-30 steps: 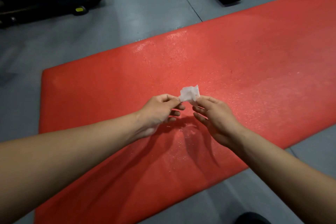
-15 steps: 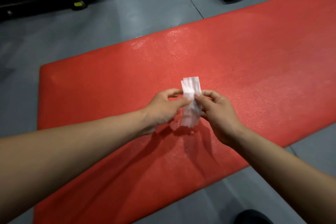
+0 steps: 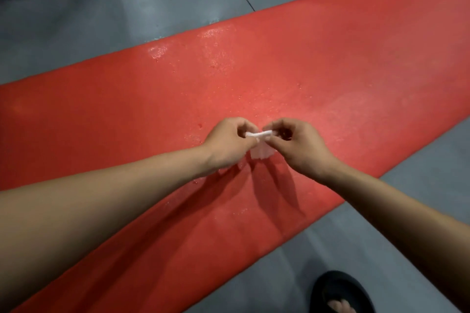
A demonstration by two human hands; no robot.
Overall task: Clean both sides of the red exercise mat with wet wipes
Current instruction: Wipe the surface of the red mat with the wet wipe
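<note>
Red exercise mat [image 3: 330, 63]: flat on grey floor [image 3: 127, 7], upper face glistening in patches, apparently part-wiped, underside likely untouched; wet wipe [image 3: 259, 152] pinched between left hand [image 3: 229, 145] and right hand [image 3: 300, 147] above it.

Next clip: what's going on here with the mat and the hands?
A person stands over a red exercise mat spread on a grey floor. The left hand and the right hand each pinch one end of a small white wet wipe, held above the mat rather than on it. Shiny wet patches show on the mat's far part. No wiping stroke is under way. A dark sandal shows at the bottom.
</note>
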